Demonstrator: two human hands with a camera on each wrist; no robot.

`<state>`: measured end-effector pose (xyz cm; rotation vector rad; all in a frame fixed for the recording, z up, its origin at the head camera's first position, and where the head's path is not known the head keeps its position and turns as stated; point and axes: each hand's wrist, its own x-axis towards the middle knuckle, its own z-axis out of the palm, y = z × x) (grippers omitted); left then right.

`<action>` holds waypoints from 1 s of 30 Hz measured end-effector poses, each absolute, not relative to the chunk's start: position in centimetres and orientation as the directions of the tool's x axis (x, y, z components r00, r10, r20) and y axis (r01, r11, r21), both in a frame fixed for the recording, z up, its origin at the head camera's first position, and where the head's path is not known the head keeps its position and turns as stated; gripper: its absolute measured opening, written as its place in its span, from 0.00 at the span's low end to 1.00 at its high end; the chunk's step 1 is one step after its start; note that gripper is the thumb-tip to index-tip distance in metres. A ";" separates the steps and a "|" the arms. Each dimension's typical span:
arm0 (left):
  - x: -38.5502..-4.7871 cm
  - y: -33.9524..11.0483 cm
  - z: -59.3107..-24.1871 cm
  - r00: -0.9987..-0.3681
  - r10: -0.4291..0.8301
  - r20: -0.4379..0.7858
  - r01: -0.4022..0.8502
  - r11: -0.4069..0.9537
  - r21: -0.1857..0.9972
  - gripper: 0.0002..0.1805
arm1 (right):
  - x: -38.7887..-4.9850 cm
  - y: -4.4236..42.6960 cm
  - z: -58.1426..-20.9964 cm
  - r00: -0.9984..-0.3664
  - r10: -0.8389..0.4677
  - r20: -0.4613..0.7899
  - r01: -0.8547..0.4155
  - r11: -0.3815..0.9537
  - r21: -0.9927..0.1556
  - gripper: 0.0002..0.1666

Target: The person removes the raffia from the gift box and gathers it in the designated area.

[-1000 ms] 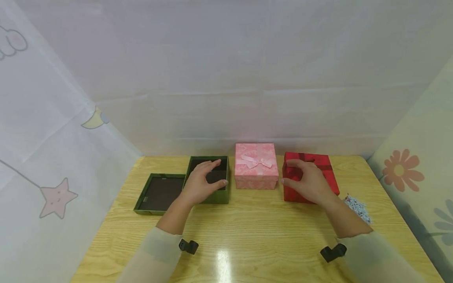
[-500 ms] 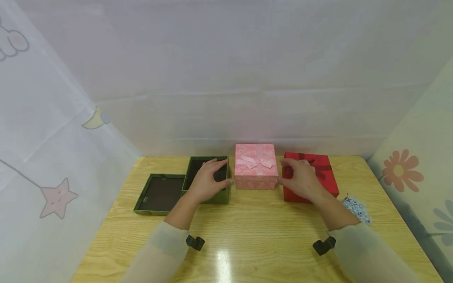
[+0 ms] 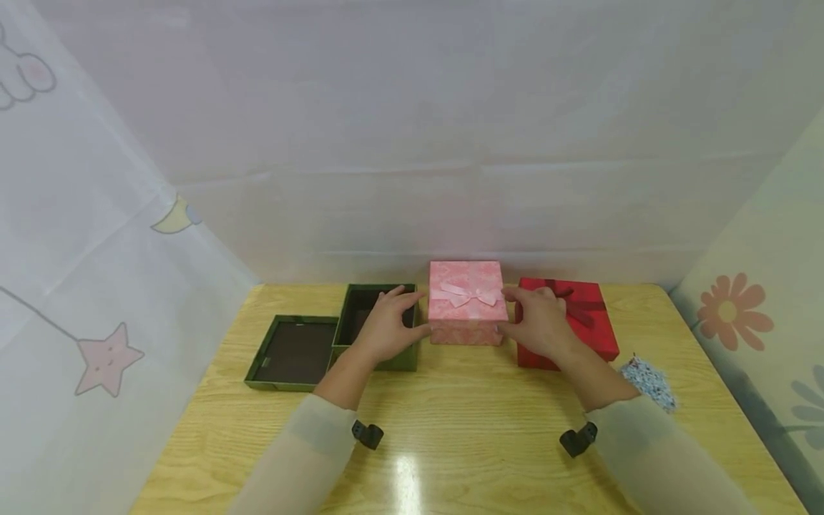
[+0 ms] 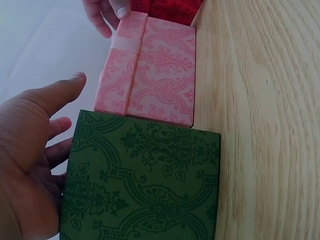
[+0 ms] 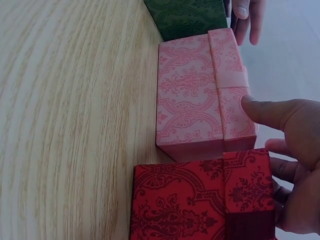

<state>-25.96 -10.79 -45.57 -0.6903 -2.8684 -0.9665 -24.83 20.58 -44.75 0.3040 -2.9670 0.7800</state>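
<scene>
Handling this pink box (image 3: 466, 332) should be simple for you: it stands upright at the far middle of the desk (image 3: 412, 422), lid on, between the green box (image 3: 402, 361) on its left and the red box (image 3: 595, 336) on its right. Its crisp edges suggest stiff card, probably light and fairly smooth; what it holds is hidden, so take the weight as a guess. Your soundest hold would be opposite sides at once: low on the walls for the whole box, higher at the rim for the lid (image 5: 230, 60) alone. Squeeze gently, since card can dent, and spare the bow (image 3: 473, 294), which looks soft and easily crushed.

Your left grip (image 3: 386, 322) is wide, thumb and fingers parted. Your right grip (image 3: 539, 322) is spread too, its tips at the box's right side; whether they press on it, you cannot tell.

From the head view, your left thumb seems to meet the pink box; the left wrist view shows a gap there. Only the wrist views bring out the seam (image 5: 217, 90) under the lid clearly, while the head view alone shows the bow's loops, the shallow green tray (image 3: 299, 354) at left and the shredded heap (image 3: 649, 383) at right.
</scene>
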 end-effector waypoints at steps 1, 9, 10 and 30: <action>-26.1 -10.7 -45.6 -0.898 0.405 0.173 0.428 0.710 0.560 0.39 | -24.9 20.5 -44.8 -0.979 -0.176 0.108 -0.206 0.856 -0.475 0.43; -26.4 -9.8 -45.5 -0.895 0.421 0.149 0.437 0.760 0.481 0.38 | -25.1 20.0 -44.6 -0.981 -0.169 0.093 -0.192 0.888 -0.418 0.42; -26.4 -9.7 -45.5 -0.897 0.418 0.144 0.433 0.767 0.473 0.37 | -25.1 19.9 -44.6 -0.982 -0.167 0.090 -0.189 0.893 -0.409 0.41; -26.8 -8.0 -45.9 -0.925 0.371 0.084 0.372 0.836 0.403 0.27 | -24.9 19.4 -45.2 -0.982 -0.156 0.102 -0.184 0.903 -0.388 0.36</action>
